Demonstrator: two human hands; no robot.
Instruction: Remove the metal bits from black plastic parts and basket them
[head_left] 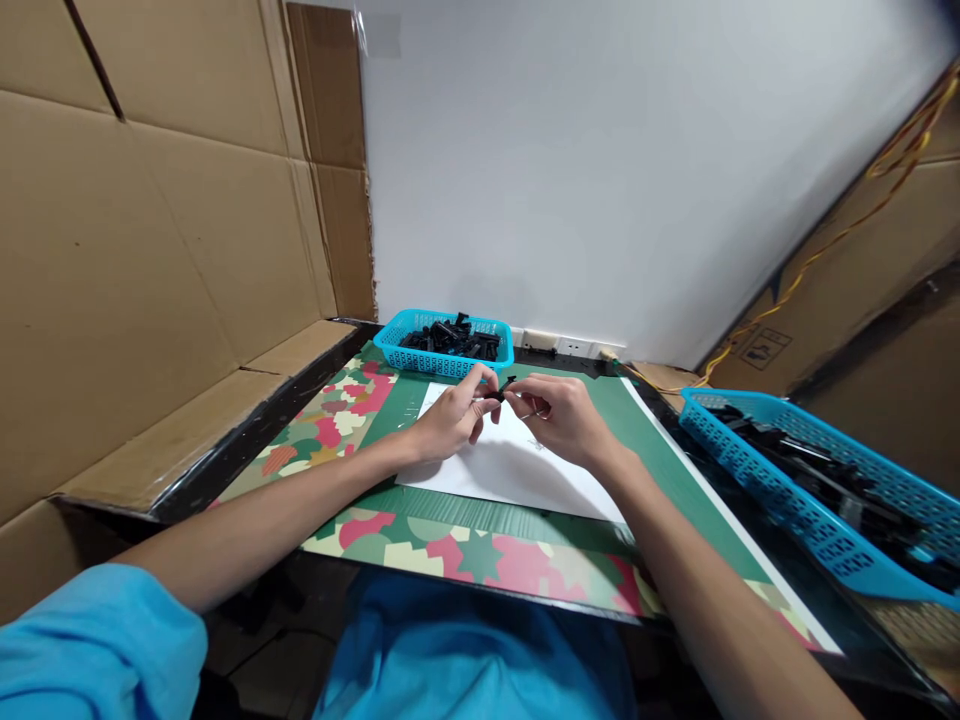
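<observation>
Both hands meet above a white sheet of paper that lies on a green patterned mat. Between them is a small black plastic part, too small to tell its exact kind. My left hand pinches its left side between thumb and finger. From the other side, my right hand grips it with closed fingertips. The fingers cover much of the part.
A blue basket of black plastic parts stands behind the hands. A larger blue basket with more black pieces is at the right. Cardboard walls the left; wall sockets and a yellow cable sit at the back right.
</observation>
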